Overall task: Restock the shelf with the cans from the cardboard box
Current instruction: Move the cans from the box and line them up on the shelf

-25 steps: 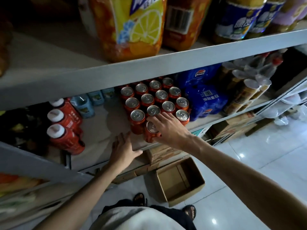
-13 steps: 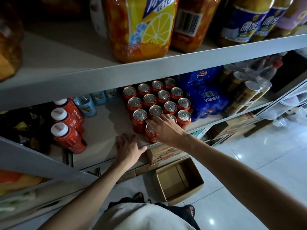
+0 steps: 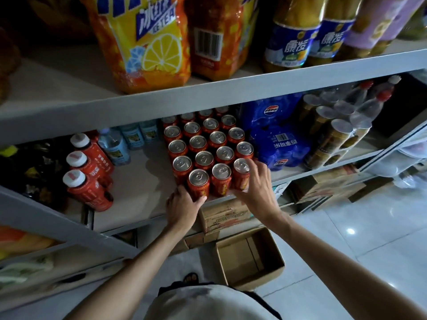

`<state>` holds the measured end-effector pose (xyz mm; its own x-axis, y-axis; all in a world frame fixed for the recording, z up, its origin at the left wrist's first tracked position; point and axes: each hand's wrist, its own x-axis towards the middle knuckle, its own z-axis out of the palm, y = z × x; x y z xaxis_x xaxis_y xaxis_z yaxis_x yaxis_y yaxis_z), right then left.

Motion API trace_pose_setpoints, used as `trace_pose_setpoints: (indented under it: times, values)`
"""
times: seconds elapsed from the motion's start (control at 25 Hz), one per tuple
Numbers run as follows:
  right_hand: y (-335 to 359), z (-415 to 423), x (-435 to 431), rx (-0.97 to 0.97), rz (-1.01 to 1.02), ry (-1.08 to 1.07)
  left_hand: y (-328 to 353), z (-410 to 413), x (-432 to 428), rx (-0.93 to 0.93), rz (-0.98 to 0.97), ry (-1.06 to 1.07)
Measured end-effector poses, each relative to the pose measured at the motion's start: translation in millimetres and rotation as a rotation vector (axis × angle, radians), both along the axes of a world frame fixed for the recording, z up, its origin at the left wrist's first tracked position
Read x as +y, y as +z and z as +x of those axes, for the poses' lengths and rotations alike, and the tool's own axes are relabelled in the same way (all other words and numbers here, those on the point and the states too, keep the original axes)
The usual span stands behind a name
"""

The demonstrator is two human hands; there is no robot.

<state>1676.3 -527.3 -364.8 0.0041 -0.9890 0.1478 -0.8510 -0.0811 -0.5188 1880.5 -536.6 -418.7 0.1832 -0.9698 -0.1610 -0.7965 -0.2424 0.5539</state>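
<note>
Far left on the shelf (image 3: 143, 181) there's a row of red bottles (image 3: 87, 181) with white caps, and a few water bottles (image 3: 115, 146) behind them. Next comes a bare patch of shelf, then the cans (image 3: 208, 144), red with silver tops, all upright and packed tight in rows from the front edge to the back.

The left hand (image 3: 182, 206) is at the shelf's front lip. Its fingers (image 3: 175, 191) and thumb are curled round the base of the front-left can (image 3: 198, 183), so it's holding that one low down. The right hand (image 3: 256, 185) is on the front-right can (image 3: 241, 174), with the fingers wrapped over its top and right side and the thumb across the front.

Just right of the cans, touching the block, is a blue Pepsi pack (image 3: 277, 139), and past that are wrapped bottles (image 3: 335, 125). The cardboard box (image 3: 249, 257) sits open on the floor below, between the two forearms.
</note>
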Motion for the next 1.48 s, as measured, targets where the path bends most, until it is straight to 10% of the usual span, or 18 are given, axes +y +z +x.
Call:
trace_pose_setpoints:
  times: [0.36, 0.68, 1.48]
  values:
    - [-30.7, -29.0, -15.5, -0.544, 0.381, -0.012, -2.2, -52.2, 12.1, 0.533, -0.162, 0.332]
    - [-40.3, -20.3, -42.6, -0.375, 0.294, -0.144, -4.0, -64.8, -0.5, 0.783, -0.274, 0.414]
    - [-55.1, -24.1, -38.5, -0.175, 0.168, -0.092, -14.3, -60.5, -1.7, 0.72, -0.29, 0.381]
